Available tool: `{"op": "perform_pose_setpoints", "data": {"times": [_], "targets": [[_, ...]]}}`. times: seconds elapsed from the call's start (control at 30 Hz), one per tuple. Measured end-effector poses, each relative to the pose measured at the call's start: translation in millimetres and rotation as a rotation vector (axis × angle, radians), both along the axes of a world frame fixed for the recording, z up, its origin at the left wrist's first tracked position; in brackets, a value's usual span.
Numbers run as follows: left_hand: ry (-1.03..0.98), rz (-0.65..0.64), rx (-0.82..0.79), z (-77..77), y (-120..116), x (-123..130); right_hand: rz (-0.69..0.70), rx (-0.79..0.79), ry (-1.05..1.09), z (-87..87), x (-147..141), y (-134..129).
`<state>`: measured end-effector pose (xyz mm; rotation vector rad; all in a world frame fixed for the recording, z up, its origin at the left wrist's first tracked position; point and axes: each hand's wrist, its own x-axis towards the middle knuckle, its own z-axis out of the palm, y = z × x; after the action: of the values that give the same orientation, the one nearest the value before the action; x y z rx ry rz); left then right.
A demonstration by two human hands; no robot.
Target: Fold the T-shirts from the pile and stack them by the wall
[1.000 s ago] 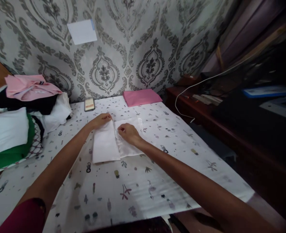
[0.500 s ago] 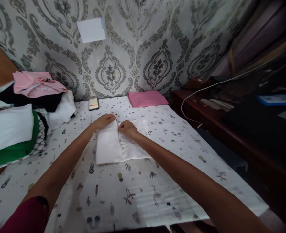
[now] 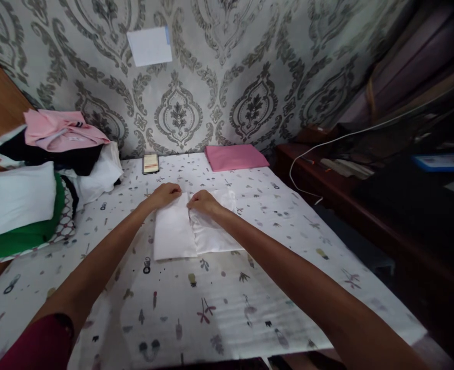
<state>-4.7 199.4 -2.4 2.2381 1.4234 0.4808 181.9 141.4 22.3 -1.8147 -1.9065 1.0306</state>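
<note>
A white folded cloth (image 3: pixel 174 234) lies flat in the middle of the bed-like surface, its left part a smooth layered panel and its right part thinner and wrinkled. At its far edge my left hand (image 3: pixel 167 195) is closed, fingers curled at the top of the panel. Just to the right, my right hand (image 3: pixel 204 201) pinches the cloth near the far end of the seam between the two parts. My fingertips are partly hidden behind my knuckles.
A pile of clothes (image 3: pixel 63 131), pink, black, white and green, sits at the left. A folded pink cloth (image 3: pixel 237 157) and a small cream-faced dark box (image 3: pixel 150 163) lie near the wall. A white cable (image 3: pixel 329 140) crosses the dark red furniture (image 3: pixel 307 167) at right.
My left hand has shifted slightly down and left along the far edge. My right hand stays nearly in place, and the view has tilted a little.
</note>
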Motion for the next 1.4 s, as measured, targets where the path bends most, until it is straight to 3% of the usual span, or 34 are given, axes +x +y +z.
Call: {"op": "perform_pose_setpoints", "data": {"times": [0.27, 0.47, 0.8, 1.1, 1.27, 1.4], "targets": [[0.114, 0.059, 0.178, 0.8, -18, 0, 0.038, 0.035, -0.108, 1.5, 0, -3], [0.221, -0.057, 0.221, 7.8, -33, 5, 0.072, 0.021, -0.076, -0.5, 2, -1], [0.285, -0.019, 0.244, 3.9, -25, 17, 0.063, 0.026, -0.047, -2.7, 4, 1], [0.191, 0.079, 0.238, -0.3, -26, 20, 0.097, 0.016, 0.003, 0.6, 11, 1], [0.055, 0.160, 0.253, 8.9, -23, -8, 0.077, 0.088, -0.025, -0.6, 12, 0], [0.010, 0.235, 0.163, 13.8, -26, -39, 0.190, 0.378, -0.062, -7.4, 0, -8]]}}
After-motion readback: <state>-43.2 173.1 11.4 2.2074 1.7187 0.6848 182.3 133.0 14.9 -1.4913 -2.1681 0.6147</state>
